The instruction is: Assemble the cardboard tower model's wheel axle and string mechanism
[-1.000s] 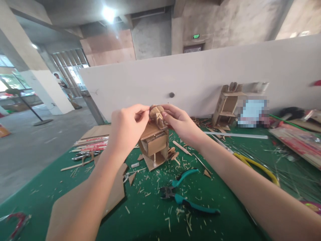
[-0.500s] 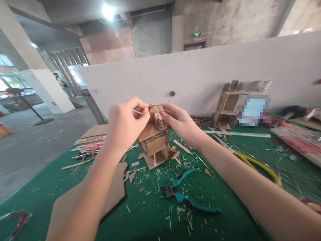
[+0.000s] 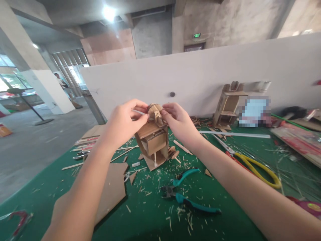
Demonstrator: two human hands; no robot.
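Note:
A small cardboard structure (image 3: pixel 156 142) with an open lower compartment stands on the green table. On its top sits a round cardboard piece (image 3: pixel 154 109) with a narrow strip across its front. My left hand (image 3: pixel 127 122) pinches the left edge of that round piece between thumb and fingertips. From the other side, my right hand (image 3: pixel 179 122) closes its thumb and fingers on the right edge. Just in front of the structure lie teal-handled cutting pliers (image 3: pixel 173 192), jaws pointing left. What the fingertips cover at the back of the round piece is hidden.
Flat cardboard (image 3: pixel 112 190) lies left of the pliers. Scissors with yellow handles (image 3: pixel 258 169) rest at the right. A taller cardboard structure (image 3: pixel 227 105) stands by the white partition (image 3: pixel 140 80). Shavings and thin wooden sticks (image 3: pixel 72 165) are scattered over the table (image 3: pixel 140 224).
My left hand has shifted slightly, its fingers spreading a little along the round piece's left side. The right hand has moved slightly left and down, more fingers at the right edge.

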